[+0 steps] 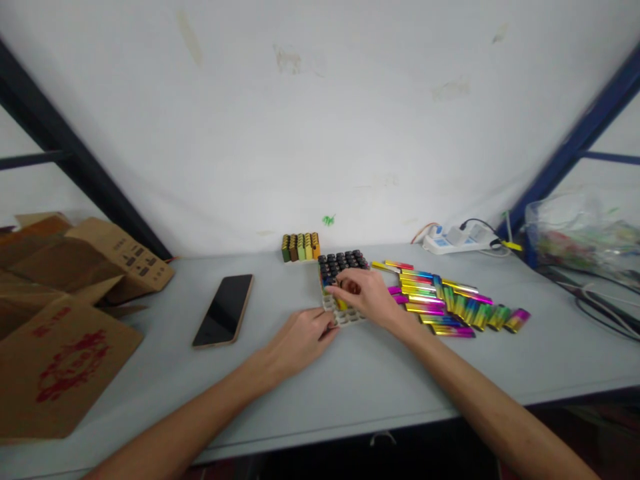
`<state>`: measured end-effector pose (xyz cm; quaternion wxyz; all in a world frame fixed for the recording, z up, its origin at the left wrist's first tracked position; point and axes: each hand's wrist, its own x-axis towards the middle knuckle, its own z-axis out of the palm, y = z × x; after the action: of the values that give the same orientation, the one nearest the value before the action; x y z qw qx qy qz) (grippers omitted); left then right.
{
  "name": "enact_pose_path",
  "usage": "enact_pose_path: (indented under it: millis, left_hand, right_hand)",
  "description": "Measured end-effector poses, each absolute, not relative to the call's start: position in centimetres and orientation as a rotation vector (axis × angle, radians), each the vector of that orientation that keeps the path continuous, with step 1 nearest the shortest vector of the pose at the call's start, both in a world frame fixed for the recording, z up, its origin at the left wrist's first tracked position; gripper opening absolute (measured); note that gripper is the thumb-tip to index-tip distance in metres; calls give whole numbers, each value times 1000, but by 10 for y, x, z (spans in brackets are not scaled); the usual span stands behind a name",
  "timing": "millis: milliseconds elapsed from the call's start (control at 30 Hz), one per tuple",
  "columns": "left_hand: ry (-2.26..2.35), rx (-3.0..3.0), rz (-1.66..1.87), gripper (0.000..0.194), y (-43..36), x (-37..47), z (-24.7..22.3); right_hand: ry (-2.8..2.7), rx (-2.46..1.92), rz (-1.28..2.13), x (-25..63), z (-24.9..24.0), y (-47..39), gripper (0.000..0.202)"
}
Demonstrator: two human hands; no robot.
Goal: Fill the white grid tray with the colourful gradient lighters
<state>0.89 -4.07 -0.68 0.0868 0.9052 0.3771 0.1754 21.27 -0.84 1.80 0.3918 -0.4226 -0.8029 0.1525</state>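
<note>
While left-hand fingers clamp a pale gridded plastic tray at its near corner, one glossy yellow lighter sits there beneath the right hand, finger closure hidden; probably light, rigid, slippery; grip sides.

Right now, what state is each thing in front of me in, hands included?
Phone: flat, screen dark.
Tray: partly filled, some near slots vacant.
Black-topped lighters: upright in the tray.
Loose lighters: lying down, right of the tray.
Power strip: plugs inserted.
Cardboard: flaps spread.
Plastic bag: crumpled.
Left hand: at the tray's near left corner.
Right hand: over the tray, grip partly hidden.
</note>
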Motion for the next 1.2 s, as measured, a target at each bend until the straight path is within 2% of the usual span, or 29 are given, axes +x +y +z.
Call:
enact_pose_path:
  millis: [433,533,633,833,1067,1200]
  left_hand:
    - [1127,2667,521,13,-41,10,-9]
    - [1111,2646,538,14,-40,9,-8]
    - [1099,2635,545,16,-39,9,-7]
    - [1103,2624,545,17,-37,9,-6]
    - [1121,2603,559,18,-40,6,6]
    - [1372,2634,611,39,-41,-9,44]
  right_hand:
    - [-2111,-1211,361,205,12,-2,18]
    - [-2174,-1219,379,204,11,-1,21]
    - [-2274,-1256,251,200,14,-1,23]
    - [-2407,-1477,45,195,24,-11,39]
    - [-2153,-1457,63,264,48,-3,56]
    - [-1971,-1557,88,328,61,10,48]
